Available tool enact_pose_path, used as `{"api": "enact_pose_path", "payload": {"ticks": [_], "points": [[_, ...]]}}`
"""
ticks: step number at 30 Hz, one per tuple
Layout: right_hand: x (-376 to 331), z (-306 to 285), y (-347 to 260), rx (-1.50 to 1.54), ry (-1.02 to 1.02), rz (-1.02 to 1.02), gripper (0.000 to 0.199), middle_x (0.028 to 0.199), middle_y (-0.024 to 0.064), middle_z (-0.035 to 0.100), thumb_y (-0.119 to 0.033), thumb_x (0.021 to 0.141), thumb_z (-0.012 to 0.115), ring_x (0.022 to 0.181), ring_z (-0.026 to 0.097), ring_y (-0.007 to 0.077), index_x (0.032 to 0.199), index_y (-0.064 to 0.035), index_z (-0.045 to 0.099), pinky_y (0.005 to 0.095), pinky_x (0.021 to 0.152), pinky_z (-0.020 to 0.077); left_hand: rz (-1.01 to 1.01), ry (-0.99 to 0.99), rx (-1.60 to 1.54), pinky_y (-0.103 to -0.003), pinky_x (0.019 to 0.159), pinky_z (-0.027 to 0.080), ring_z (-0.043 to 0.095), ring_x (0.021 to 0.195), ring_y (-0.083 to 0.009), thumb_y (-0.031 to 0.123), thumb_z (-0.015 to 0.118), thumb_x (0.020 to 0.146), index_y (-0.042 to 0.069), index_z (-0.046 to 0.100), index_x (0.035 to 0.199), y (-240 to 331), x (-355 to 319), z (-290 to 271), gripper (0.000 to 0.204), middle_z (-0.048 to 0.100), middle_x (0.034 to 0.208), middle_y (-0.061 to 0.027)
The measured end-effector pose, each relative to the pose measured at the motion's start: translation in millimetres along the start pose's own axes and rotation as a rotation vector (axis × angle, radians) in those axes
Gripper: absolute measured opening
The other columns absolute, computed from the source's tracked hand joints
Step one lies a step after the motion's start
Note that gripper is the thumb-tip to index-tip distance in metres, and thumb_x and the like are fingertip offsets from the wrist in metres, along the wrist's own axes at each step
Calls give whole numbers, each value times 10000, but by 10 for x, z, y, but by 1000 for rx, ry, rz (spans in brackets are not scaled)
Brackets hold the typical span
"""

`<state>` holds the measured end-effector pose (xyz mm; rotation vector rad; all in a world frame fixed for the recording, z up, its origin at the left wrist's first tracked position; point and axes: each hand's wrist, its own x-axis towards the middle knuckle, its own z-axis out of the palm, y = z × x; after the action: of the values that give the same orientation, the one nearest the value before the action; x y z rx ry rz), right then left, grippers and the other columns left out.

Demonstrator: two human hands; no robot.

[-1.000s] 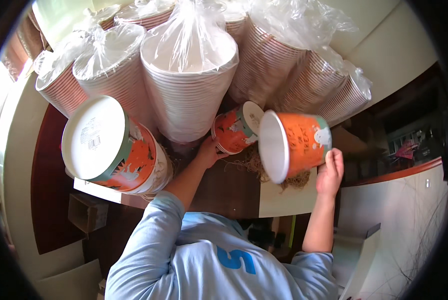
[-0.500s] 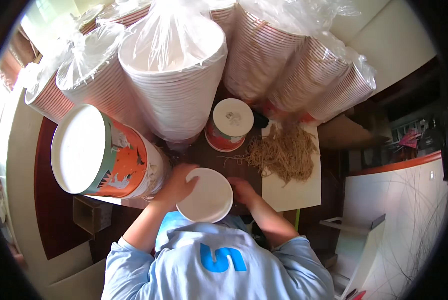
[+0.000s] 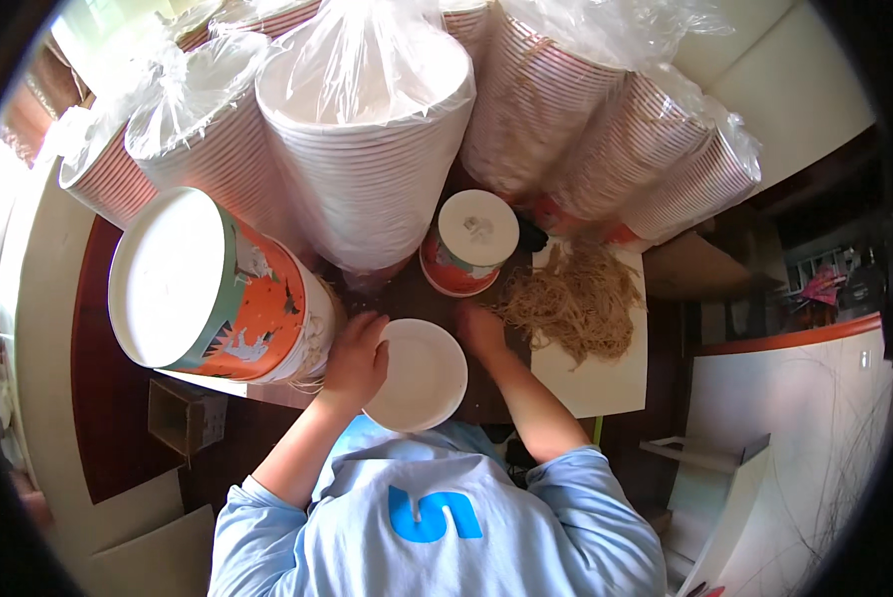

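Note:
A round white paper tub (image 3: 419,378) is in front of my body, its pale circular face turned up. My left hand (image 3: 355,360) grips its left side, with the thumb near the rim. At the tub's upper right, my right hand (image 3: 480,328) is closed, slightly blurred, its fingertips hidden; what it holds, if anything, cannot be made out. Just beyond stands a small orange-and-green printed paper tub (image 3: 478,229) with its white round end up. A loose heap of brown twine (image 3: 581,301) lies right of my right hand, partly on a white board (image 3: 606,388).
At the left a large orange-printed stack of tubs (image 3: 257,313) leans with its white end up. Tall stacks of white paper tubs (image 3: 367,179) in clear plastic bags line the back. A cardboard box (image 3: 183,416) sits low at the left; a white panel (image 3: 765,398) is at the right.
My right hand has moved up and away from the tub's side toward the twine. My left hand has shifted slightly up along the rim. The whole view has shifted a little.

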<state>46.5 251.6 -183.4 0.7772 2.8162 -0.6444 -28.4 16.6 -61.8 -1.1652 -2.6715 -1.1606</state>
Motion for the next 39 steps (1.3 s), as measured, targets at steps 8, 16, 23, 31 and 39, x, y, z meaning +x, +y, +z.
{"api": "enact_pose_path", "payload": {"ticks": [8,16,23,31,39], "points": [[-656,-1293,-546,265,263,-380,95,805,137,600,-92,809,583,768,588,346,885,-51,544,424,666,465,-63,-154,-313,-340,771,472,579,858,-262,182,654,803,49,607,1093,476,312,-194,322,578,983,-126],[-851,-1468,-662,194,463,-687,172,967,98,558,-75,778,627,900,539,317,901,-50,510,402,735,452,-179,-299,-703,-227,640,473,587,732,-103,111,640,838,-1,648,987,654,432,-7,186,637,868,-66],[-892,-1432,-510,1023,-255,-301,140,887,142,622,-84,869,556,788,607,353,995,-36,519,398,734,498,-375,-313,-831,-227,619,468,578,682,-87,101,616,858,2,650,902,711,508,-109,114,640,800,-30],[-678,-1095,498,8,-25,-123,236,991,175,626,-146,846,559,929,603,334,1055,-42,596,412,760,494,-379,58,-980,-202,633,452,564,690,-69,99,614,872,11,640,930,740,557,-562,109,623,776,-15],[-1013,-1472,214,-464,-42,-124,432,1129,147,545,-185,745,693,1048,512,333,1131,-31,574,417,913,412,-208,-134,-997,-208,647,459,580,725,-90,51,589,880,-8,631,900,934,291,-905,75,632,813,-45]]}}
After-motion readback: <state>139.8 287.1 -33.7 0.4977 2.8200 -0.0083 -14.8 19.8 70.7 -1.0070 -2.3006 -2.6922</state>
